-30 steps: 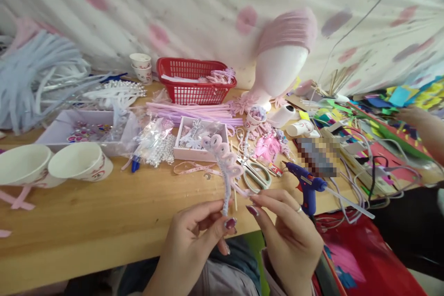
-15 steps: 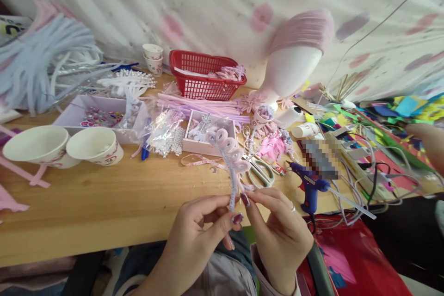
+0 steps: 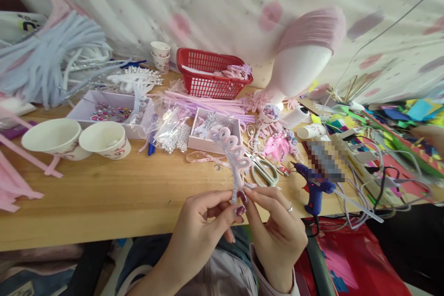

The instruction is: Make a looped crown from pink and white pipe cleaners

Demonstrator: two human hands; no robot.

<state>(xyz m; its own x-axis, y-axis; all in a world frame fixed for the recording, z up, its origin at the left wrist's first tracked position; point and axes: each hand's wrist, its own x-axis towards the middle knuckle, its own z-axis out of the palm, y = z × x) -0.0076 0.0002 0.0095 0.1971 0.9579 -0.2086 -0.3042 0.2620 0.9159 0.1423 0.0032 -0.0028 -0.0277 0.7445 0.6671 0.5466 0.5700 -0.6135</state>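
Between my two hands stands a looped pipe-cleaner piece, with pale pink loops along a lavender-grey stem. My left hand is closed, its thumb and fingers pinching the stem's lower end. My right hand is closed too, thumb and index finger pinching the pink strand at the base of the loops. The fingertips of both hands nearly meet there, and they hide the lowest part of the piece. Just beyond the loops lie green-handled scissors and a small white box of trimmings.
A blue glue gun with a glue stick lies to the right, near cables. Paper cups stand at left. Behind are a red basket and a mannequin head. Another person's hand is blurred at far right.
The view has shifted slightly, so the table things sit further right. My hands stay pinched on the pipe-cleaner piece and have drawn slightly closer together. The other person's hand has moved.
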